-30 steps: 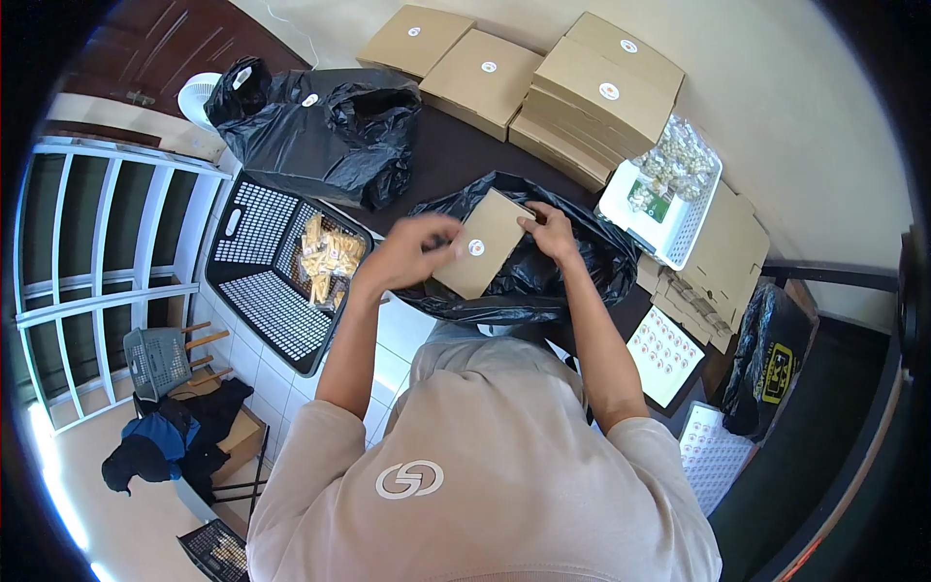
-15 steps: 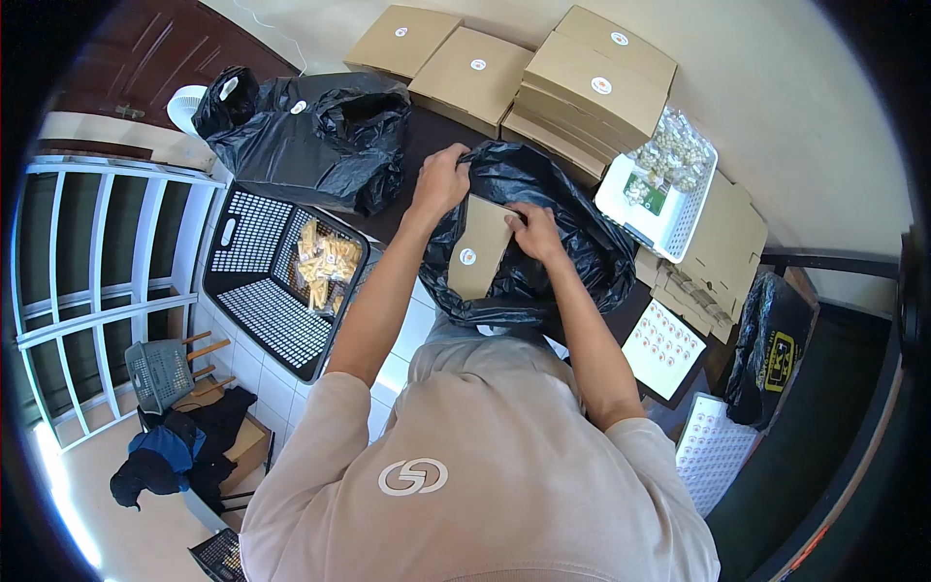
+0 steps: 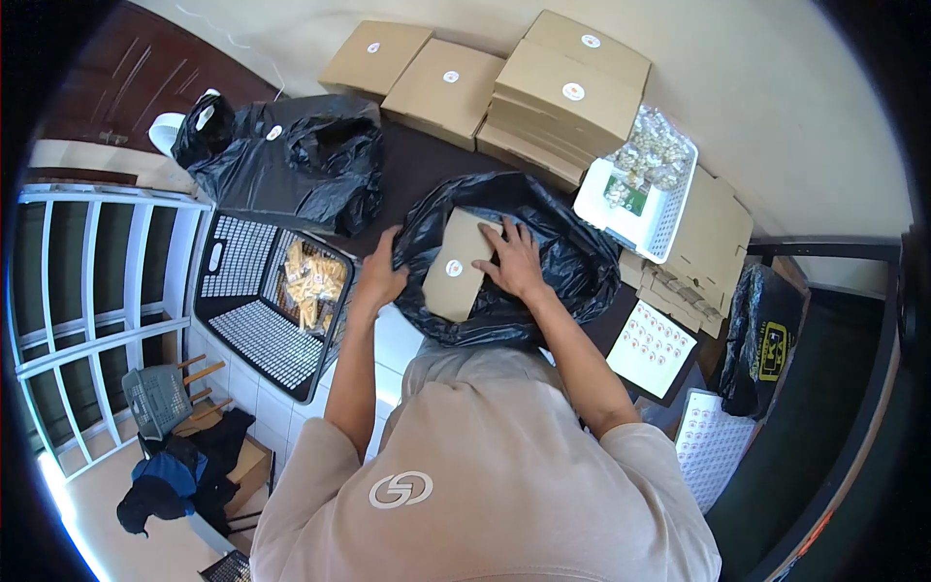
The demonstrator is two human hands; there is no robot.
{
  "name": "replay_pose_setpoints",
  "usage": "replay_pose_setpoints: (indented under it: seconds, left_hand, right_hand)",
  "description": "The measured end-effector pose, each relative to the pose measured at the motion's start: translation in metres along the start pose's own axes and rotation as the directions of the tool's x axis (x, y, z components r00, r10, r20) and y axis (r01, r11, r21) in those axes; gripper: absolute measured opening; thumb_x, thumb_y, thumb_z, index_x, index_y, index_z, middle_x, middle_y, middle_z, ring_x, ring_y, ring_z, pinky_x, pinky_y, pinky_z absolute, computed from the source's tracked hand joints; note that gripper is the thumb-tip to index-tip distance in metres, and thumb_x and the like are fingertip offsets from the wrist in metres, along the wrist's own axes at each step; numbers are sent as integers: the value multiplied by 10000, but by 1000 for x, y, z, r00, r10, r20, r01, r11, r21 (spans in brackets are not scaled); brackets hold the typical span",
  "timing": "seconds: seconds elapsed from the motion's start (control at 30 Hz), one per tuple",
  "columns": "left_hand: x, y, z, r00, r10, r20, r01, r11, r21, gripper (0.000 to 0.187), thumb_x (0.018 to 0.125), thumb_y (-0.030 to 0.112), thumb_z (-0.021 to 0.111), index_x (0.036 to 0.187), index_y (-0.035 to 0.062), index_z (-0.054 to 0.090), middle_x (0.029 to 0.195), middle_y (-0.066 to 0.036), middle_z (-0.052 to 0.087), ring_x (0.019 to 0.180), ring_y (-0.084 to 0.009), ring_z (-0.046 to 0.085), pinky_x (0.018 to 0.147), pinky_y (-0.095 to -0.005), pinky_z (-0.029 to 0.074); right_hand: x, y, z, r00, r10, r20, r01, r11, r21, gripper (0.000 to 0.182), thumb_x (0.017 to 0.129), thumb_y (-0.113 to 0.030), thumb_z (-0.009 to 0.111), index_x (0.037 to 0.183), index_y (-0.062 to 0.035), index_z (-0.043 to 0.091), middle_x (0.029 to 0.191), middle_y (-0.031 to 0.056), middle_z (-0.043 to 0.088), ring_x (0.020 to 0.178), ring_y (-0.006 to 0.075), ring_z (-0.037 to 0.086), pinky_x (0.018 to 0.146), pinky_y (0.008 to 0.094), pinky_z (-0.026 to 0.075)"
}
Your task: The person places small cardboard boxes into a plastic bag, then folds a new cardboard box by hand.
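A black plastic bag [image 3: 572,257] lies spread at the table's front edge, its mouth facing up. Inside it is a brown cardboard box [image 3: 451,291] with a round white sticker. My right hand [image 3: 516,262] rests on the box's right part, fingers spread and nothing grasped. At the bag's left rim is my left hand [image 3: 381,276], thumb and fingers curved around the plastic edge. The bag's folds hide the box's lower sides.
Closed cardboard boxes [image 3: 441,87] line the wall. A second black bag [image 3: 281,170] lies at left, above a black crate [image 3: 257,335] with packed snacks [image 3: 315,281]. On the right are a white basket [image 3: 664,228] of small packets, flattened cardboard [image 3: 713,238] and a sticker sheet [image 3: 650,344].
My left hand has moved down from the bag's top rim to its left rim. My right hand has gone from the box's edge to lying spread on its top.
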State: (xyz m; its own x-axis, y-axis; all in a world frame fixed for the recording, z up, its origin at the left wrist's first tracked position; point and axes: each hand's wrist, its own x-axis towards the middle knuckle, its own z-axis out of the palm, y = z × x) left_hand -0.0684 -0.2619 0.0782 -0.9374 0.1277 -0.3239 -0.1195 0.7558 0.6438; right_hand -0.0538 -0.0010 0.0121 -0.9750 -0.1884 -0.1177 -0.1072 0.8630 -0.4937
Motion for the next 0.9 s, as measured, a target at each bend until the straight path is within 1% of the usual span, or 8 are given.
replay_pose_setpoints:
  seconds: [0.07,0.13,0.2,0.27,0.4,0.53,0.6,0.9]
  left_hand:
    - [-6,-9,-5,997,12,-80,-17,998,-52,625,788,62,660,1370,109,436,1215,-298,592,1168,-443,559,973,-415,446]
    - [-7,-14,-10,987,20,-162,-36,995,-97,610,798,76,663,1366,118,444,1207,-274,605,1149,-410,585,967,-395,448]
    - [-9,-5,-18,993,-15,-120,-6,985,-174,636,819,157,687,1395,123,419,1224,-258,603,1159,-387,585,982,-387,438]
    - [-11,8,-24,999,-26,-46,18,986,-165,684,834,254,705,1428,138,385,1292,-246,570,1192,-387,564,1004,-392,422]
    - [-8,15,-23,994,27,-106,-43,988,-150,718,840,316,710,1451,160,365,1326,-257,529,1209,-367,542,1008,-395,420]
    - [-15,40,-34,984,-165,-61,149,967,-206,702,851,319,703,1448,152,374,1267,-261,547,1143,-351,566,981,-397,439]
    - [-14,29,-29,978,-107,-182,68,976,-206,685,857,313,701,1443,147,386,1228,-243,550,1073,-329,579,945,-397,454]
    - [-32,72,-25,827,-69,-557,-125,945,-302,351,911,153,656,1230,43,565,1166,-157,556,1094,-239,556,817,-332,524]
  right_hand:
    - [3,7,1,999,43,-20,-38,981,192,628,781,-357,752,1324,-112,555,1464,262,376,1318,476,378,1057,502,366]
    - [15,2,-43,993,-16,-114,78,823,562,395,801,-314,760,1037,-4,696,1015,239,686,919,306,695,829,388,544]
    - [21,-14,-110,960,279,5,-132,437,890,324,833,-311,752,834,4,674,770,132,686,660,186,671,618,310,541]
    - [30,-7,-162,782,576,-238,-75,467,881,381,863,-326,735,688,-21,590,653,54,604,546,108,569,524,282,487]
    - [76,60,-189,424,800,-425,-41,486,873,484,775,-412,800,891,5,583,912,128,621,754,172,623,599,270,487]
    - [100,95,-178,488,792,-367,-251,530,810,666,714,-422,840,1085,51,554,1072,174,595,773,203,612,596,295,501]
    - [103,105,-175,611,771,-177,-187,358,915,702,689,-403,857,1114,73,566,1040,170,615,797,216,606,576,321,508]
    - [62,93,-196,626,757,-188,79,179,981,493,751,-270,823,1053,34,580,937,99,621,792,170,579,608,298,444]
